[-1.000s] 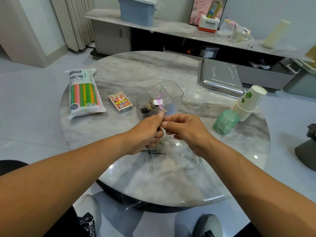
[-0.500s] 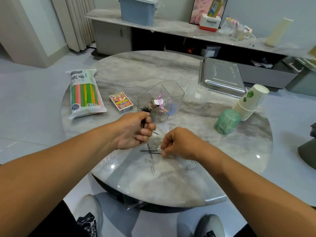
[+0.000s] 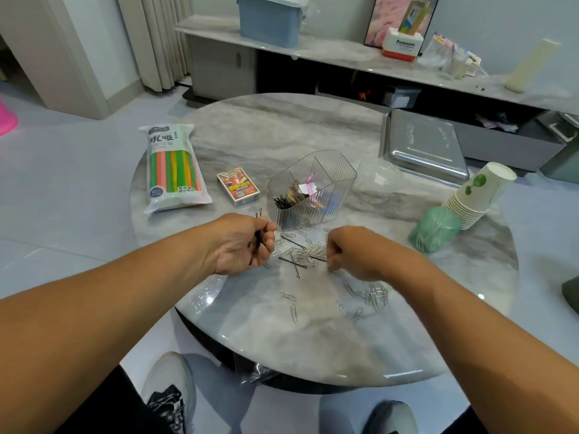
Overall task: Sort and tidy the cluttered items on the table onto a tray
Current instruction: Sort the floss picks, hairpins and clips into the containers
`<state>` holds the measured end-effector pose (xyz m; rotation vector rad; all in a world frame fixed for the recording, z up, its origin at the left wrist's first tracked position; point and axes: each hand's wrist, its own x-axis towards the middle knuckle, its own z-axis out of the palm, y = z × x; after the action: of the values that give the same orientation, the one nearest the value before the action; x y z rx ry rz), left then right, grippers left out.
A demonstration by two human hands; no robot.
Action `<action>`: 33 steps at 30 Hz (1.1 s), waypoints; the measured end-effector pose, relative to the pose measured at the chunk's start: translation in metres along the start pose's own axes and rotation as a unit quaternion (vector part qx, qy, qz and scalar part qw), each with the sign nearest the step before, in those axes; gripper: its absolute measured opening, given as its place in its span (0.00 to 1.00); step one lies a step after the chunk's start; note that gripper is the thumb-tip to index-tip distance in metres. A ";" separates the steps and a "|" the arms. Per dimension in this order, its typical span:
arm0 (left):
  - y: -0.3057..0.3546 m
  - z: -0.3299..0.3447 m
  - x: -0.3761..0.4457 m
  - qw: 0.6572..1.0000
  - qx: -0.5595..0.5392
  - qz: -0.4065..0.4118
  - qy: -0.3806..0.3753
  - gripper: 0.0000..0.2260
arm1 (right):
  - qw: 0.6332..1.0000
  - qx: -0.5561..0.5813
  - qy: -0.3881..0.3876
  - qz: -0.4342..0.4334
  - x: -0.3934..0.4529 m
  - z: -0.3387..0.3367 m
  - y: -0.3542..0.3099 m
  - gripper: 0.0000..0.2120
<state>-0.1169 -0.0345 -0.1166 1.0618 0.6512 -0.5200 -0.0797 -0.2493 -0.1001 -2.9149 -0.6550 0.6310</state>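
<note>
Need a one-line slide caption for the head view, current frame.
Left hand grips black bobby pins while right hand pinches at scattered silver paper clips before clear ribbed organizer.

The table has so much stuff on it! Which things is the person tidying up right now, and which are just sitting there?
In use now:
- thin black hairpins, held by the left hand
- silver wire paper clips, where the right hand reaches
- clear ribbed plastic organizer
- steel tray

Just lying about:
- bag of coloured straws
- playing-card box
- stack of paper cups
</note>
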 end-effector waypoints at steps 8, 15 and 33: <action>0.002 0.006 -0.001 1.000 0.008 -0.027 -0.002 0.17 | 0.979 0.190 0.071 0.020 0.019 -0.007 -0.005 0.10; 0.001 0.010 -0.003 0.998 0.066 0.001 0.021 0.19 | 0.989 0.081 0.119 0.042 0.049 0.024 -0.031 0.02; -0.003 0.008 0.000 0.999 0.039 -0.018 0.031 0.17 | 0.988 0.153 -0.014 0.036 0.019 -0.024 -0.032 0.12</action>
<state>-0.1171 -0.0428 -0.1153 1.1447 0.7103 -0.5501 -0.0668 -0.2127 -0.0800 -2.6575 -0.4144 0.7100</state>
